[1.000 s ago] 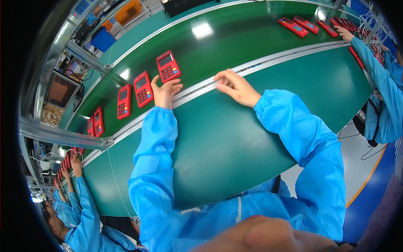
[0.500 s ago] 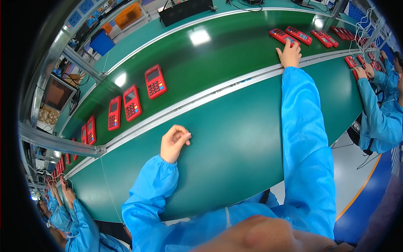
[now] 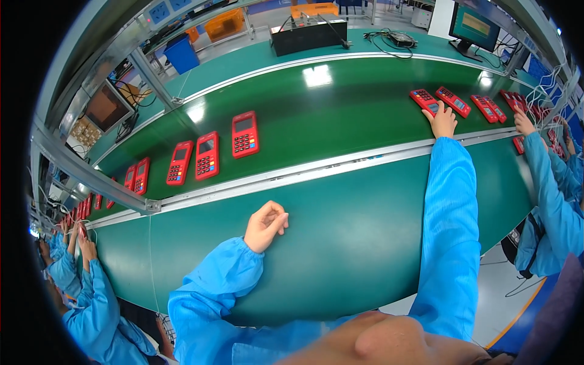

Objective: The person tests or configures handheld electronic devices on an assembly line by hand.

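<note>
At the far right, my right hand (image 3: pixel 444 123) is stretched out over the green belt. Its thumb and fingers close around the near end of a red payment terminal (image 3: pixel 421 99), which lies flat with dark keys facing up. Just to the right of it lies a second red payment terminal (image 3: pixel 453 101). My left hand (image 3: pixel 266 227) rests over the near worktop, its fingers curled in loosely and nothing visible in them. Beyond it on the belt, closest to this hand, are a red terminal (image 3: pixel 207 156) and another red terminal (image 3: pixel 245 134).
A metal rail (image 3: pixel 304 174) divides the belt (image 3: pixel 328 109) from the green worktop (image 3: pixel 340 243). More red terminals lie at both ends. Co-workers in blue sleeves sit left and right, one hand (image 3: pixel 523 120) over the belt beside white cables (image 3: pixel 547 91). A slanting metal post (image 3: pixel 91 173) stands left.
My view has tilted up, so the belt sits lower in the picture. My right hand remains at the same terminal. The co-worker on the right has raised a hand toward the terminals on the belt.
</note>
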The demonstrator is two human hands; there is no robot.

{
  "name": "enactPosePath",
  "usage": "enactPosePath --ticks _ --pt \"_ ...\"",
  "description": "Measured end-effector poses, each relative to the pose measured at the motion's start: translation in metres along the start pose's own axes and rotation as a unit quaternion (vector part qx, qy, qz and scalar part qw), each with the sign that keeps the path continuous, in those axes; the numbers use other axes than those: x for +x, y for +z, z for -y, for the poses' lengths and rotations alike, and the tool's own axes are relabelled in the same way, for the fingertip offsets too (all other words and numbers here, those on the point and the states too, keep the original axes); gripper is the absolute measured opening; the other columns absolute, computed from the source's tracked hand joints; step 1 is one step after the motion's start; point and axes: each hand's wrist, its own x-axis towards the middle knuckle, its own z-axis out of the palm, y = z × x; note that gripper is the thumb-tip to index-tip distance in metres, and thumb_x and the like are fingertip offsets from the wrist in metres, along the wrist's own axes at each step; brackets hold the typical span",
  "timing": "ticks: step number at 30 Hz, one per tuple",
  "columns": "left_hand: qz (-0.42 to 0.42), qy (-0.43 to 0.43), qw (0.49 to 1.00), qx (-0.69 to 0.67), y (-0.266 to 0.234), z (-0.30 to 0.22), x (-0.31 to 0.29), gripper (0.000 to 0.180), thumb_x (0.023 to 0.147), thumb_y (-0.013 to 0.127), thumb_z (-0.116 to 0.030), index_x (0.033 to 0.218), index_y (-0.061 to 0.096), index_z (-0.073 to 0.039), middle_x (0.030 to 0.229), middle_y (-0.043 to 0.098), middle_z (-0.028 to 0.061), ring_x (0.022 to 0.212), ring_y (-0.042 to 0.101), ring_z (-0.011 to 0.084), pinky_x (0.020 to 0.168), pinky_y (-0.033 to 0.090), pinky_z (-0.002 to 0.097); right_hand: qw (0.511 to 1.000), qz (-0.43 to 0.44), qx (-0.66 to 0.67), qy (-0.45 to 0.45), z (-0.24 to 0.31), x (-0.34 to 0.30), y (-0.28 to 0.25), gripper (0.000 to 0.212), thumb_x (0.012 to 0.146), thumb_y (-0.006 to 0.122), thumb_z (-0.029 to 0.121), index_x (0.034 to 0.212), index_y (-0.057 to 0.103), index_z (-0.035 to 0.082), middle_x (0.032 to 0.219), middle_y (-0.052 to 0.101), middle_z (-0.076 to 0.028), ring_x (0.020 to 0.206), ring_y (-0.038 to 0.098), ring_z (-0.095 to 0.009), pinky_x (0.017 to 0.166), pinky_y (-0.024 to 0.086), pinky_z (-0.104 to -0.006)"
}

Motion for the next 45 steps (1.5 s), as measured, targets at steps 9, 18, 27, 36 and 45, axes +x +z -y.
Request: enactPosePath --ticks 9,18,27,36,45 --pt "-0.075 0.259 0.928 0.256 0.014 -0.002 -0.003 0.029 0.078 0.061 0.001 0.102 0.044 -0.001 0.102 0.047 0.0134 0.087 0.051 0.0210 0.076 0.043 0.0289 0.837 0.066 0.354 -0.411 0.091 -0.154 -0.112 0.070 0.065 0.074 0.033 0.123 0.043 0.009 0.119 0.047 -0.016 0.109 0.044 -0.035 0.092 0.034 -0.0441" --pt "0.113 0.258 0.831 0.479 0.040 -0.019 -0.012 0.081 0.058 0.079 -0.036 0.126 0.043 -0.011 0.132 0.033 0.0209 0.118 0.034 0.0390 0.095 0.029 0.0497 0.796 0.167 0.400 -0.424 0.094 -0.172 -0.116 0.063 0.076 0.064 0.036 0.128 0.041 0.010 0.127 0.042 -0.014 0.121 0.037 -0.031 0.098 0.026 -0.0431" --pt "0.107 0.221 0.841 0.483 0.041 -0.012 -0.005 0.071 0.068 0.073 -0.024 0.128 0.040 -0.008 0.130 0.035 0.0201 0.117 0.036 0.0384 0.094 0.031 0.0465 0.975 -0.169 0.086 -0.119 -0.015 0.014 0.015 0.066 0.075 0.065 0.047 0.127 0.040 0.015 0.128 0.040 -0.017 0.115 0.042 -0.033 0.086 0.038 -0.0501" --pt "0.107 0.198 0.841 0.493 0.047 -0.015 -0.004 0.070 0.067 0.072 -0.023 0.128 0.040 -0.009 0.127 0.037 0.0177 0.113 0.038 0.0363 0.092 0.033 0.0452 0.997 -0.037 0.023 0.063 -0.089 0.072 0.057 0.081 0.071 0.061 0.061 0.138 0.026 0.032 0.140 0.031 -0.016 0.125 0.033 -0.038 0.088 0.032 -0.0617" --pt "0.116 0.235 0.846 0.464 0.051 -0.009 0.002 0.069 0.067 0.073 -0.021 0.126 0.040 -0.006 0.127 0.038 0.0188 0.110 0.040 0.0365 0.091 0.034 0.0452 0.998 -0.057 -0.008 0.002 -0.098 0.070 0.053 0.078 0.070 0.059 0.064 0.134 0.032 0.029 0.110 0.051 -0.018 0.096 0.052 -0.038 0.075 0.044 -0.0502"
